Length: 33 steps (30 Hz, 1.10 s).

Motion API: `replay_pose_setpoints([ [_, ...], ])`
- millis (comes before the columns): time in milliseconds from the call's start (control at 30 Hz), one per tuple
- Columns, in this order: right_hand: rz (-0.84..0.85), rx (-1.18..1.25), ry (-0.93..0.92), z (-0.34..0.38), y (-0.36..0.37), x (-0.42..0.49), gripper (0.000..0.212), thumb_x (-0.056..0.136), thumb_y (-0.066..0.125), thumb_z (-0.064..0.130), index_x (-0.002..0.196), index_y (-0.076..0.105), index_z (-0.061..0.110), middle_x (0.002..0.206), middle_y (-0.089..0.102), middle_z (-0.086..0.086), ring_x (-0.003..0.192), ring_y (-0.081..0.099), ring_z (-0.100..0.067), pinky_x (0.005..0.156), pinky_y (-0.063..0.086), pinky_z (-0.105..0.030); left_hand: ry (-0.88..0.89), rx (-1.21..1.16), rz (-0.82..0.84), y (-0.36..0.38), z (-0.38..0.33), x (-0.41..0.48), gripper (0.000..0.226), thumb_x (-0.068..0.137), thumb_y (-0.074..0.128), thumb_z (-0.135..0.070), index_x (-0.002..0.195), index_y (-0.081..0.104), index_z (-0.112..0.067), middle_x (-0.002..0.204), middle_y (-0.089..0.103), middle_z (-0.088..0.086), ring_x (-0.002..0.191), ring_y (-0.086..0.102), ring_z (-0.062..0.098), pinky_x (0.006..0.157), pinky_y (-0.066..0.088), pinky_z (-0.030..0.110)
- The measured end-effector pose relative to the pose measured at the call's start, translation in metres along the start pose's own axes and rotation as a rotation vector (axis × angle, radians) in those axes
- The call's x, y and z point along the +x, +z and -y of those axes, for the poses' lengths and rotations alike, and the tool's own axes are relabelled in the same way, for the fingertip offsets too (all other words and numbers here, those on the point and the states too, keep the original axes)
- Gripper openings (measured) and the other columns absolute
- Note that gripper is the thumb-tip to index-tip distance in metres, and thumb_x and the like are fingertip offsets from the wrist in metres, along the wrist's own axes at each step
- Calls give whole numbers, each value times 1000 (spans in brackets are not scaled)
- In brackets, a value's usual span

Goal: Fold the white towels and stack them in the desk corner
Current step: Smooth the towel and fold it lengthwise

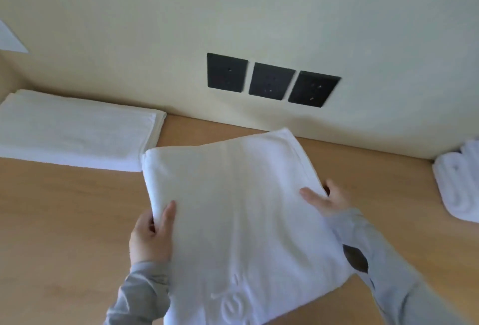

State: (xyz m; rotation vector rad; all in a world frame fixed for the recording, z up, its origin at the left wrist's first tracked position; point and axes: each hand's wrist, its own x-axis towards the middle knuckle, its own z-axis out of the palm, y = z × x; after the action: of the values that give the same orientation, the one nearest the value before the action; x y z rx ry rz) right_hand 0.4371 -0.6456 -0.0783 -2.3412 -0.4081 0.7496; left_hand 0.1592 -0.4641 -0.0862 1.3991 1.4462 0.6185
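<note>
Left hand (151, 234) gripping folded white towel (233, 208) (embossed logo near front), right hand (328, 201) gripping opposite edge

Desk (64, 221): light wood top, spanned lower frame, far edge butted against cream wall (155, 26). Stack (75, 130) of folded white towels lay flat on it at upper left, in the corner, against the wall. Rolled towels (458, 184) lay on it at right edge, near the wall, partly cut off. Large towel (241, 208) covered centre; contact with desk could not be told.
</note>
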Motion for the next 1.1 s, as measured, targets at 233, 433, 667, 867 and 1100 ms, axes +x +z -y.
replay_pose_setpoints([
  [233, -289, 228, 228, -87, -15, -49, 35, 74, 72, 44, 83, 51, 18, 79, 64, -4, 69, 62, -22, 56, 46, -30, 66, 199, 384, 76, -25, 47, 53, 69, 55, -60, 71, 61, -8, 60, 52, 0, 56, 46, 19, 53, 38, 27],
  [433, -389, 88, 341, -131, -12, -50, 28, 86, 62, 33, 81, 50, 8, 74, 56, -9, 76, 57, -32, 71, 47, -42, 19, 485, 385, 119, 2, 63, 44, 88, 53, -48, 106, 58, -8, 106, 59, 14, 100, 54, 35, 80, 42, 36],
  [667, -426, -589, -416, -93, 34, -66, 53, 89, 36, 34, 125, 56, 2, 130, 56, -18, 120, 53, -39, 96, 44, -47, 834, 950, 396, 118, 16, -21, 66, 94, 20, -54, 148, 24, -17, 155, 23, 3, 142, 24, 25, 112, 18, 41],
  [867, -146, -762, -481, -95, 72, -69, 55, 91, 31, 40, 139, 44, 15, 148, 38, -2, 136, 35, -24, 107, 17, -46, 910, 1118, 529, 104, 49, -35, 71, 93, 1, -58, 147, 25, -19, 154, 22, 0, 142, 22, 23, 114, 3, 38],
  [1100, -75, -740, -443, -98, 71, -63, 57, 92, 30, 40, 143, 37, 16, 151, 31, 0, 139, 27, -22, 109, 15, -46, 873, 1126, 572, 107, 47, -33, 67, 94, 7, -57, 148, 22, -21, 156, 19, 1, 143, 19, 20, 115, 9, 41],
])
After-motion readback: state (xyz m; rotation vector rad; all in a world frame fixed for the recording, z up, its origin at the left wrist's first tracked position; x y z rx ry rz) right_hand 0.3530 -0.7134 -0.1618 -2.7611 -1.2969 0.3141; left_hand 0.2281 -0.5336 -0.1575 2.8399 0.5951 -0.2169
